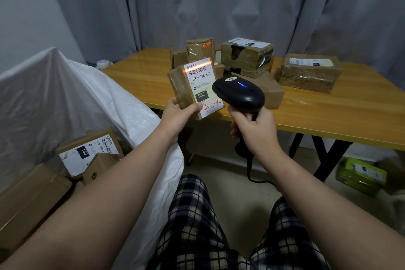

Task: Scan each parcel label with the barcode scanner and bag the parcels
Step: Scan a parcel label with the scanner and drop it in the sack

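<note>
My left hand [178, 114] grips a small brown parcel [182, 87] by its lower edge and holds it tilted above the table's front edge. Its white label [202, 85] faces me, with a barcode at the top and red handwriting at the bottom. An orange scan line lies across the barcode. My right hand [252, 126] grips the handle of a black barcode scanner [238, 94], whose head points at the label and shows a blue light. Its cable hangs down to the floor.
Several taped brown parcels [309, 72] lie on the wooden table [328, 112]. A big white woven bag [65, 94] stands open at my left, with labelled boxes [87, 151] inside. A green box [361, 175] lies on the floor at right. Grey curtains hang behind.
</note>
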`<move>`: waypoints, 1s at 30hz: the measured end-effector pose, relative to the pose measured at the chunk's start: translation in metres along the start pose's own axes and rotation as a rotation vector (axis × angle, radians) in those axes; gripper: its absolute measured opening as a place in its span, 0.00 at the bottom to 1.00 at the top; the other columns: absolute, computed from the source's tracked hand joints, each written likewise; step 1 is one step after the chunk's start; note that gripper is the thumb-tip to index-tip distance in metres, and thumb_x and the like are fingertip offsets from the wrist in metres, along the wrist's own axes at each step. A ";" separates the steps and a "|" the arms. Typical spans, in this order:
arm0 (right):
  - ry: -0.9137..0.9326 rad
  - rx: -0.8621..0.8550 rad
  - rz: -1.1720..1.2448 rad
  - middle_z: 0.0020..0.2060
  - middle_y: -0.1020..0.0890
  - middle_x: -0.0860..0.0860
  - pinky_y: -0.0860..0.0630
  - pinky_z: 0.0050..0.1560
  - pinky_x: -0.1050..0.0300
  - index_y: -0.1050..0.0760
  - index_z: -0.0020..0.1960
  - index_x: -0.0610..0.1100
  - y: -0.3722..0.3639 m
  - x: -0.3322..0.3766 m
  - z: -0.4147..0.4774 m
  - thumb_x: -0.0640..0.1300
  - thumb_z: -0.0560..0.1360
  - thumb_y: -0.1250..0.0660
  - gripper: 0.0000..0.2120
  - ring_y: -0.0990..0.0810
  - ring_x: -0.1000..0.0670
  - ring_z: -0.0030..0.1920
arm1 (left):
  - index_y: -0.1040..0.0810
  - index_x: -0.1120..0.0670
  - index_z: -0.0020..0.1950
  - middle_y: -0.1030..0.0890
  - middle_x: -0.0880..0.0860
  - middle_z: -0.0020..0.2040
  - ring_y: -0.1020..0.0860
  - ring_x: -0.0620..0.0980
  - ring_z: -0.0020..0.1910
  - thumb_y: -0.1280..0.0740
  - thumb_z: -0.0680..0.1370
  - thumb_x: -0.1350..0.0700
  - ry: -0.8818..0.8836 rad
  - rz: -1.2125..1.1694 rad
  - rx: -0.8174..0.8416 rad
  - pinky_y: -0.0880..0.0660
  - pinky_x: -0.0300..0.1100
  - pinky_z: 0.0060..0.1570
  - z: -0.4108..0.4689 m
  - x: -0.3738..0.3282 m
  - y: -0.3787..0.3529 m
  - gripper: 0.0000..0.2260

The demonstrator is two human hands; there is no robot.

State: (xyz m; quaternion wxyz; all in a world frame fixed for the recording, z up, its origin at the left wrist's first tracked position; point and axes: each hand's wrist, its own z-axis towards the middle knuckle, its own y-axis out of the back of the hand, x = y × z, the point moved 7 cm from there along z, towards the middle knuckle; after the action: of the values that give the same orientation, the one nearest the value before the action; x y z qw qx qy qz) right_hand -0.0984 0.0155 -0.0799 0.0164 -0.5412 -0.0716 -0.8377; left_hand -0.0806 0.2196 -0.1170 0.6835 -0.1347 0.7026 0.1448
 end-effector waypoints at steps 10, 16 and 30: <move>0.032 0.091 0.049 0.28 0.22 0.48 0.23 0.33 0.50 0.22 0.44 0.37 -0.053 0.014 -0.004 0.42 0.74 0.28 0.08 0.21 0.50 0.28 | 0.35 0.54 0.68 0.21 0.47 0.56 0.21 0.35 0.48 0.25 0.72 0.59 -0.138 -0.004 -0.105 0.24 0.28 0.42 -0.045 -0.008 0.048 0.28; 0.027 0.268 0.136 0.28 0.21 0.51 0.23 0.34 0.53 0.21 0.42 0.42 -0.137 0.029 -0.015 0.50 0.69 0.27 0.11 0.19 0.51 0.31 | 0.36 0.49 0.67 0.24 0.47 0.61 0.24 0.37 0.57 0.22 0.68 0.54 -0.211 0.118 -0.363 0.25 0.35 0.58 -0.088 -0.012 0.144 0.33; -0.120 0.397 0.001 0.33 0.20 0.38 0.20 0.38 0.44 0.24 0.44 0.41 -0.241 0.009 -0.006 0.48 0.74 0.29 0.10 0.21 0.47 0.29 | 0.38 0.57 0.73 0.31 0.59 0.60 0.31 0.59 0.59 0.24 0.67 0.46 -0.240 1.709 -0.448 0.34 0.50 0.58 -0.027 -0.014 0.252 0.40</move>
State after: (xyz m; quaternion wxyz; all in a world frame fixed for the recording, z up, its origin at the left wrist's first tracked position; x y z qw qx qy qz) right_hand -0.1329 0.2536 -0.0986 0.1188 -0.5762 -0.2361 -0.7734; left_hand -0.2027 0.4413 -0.0979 0.3687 0.3208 0.4420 0.7522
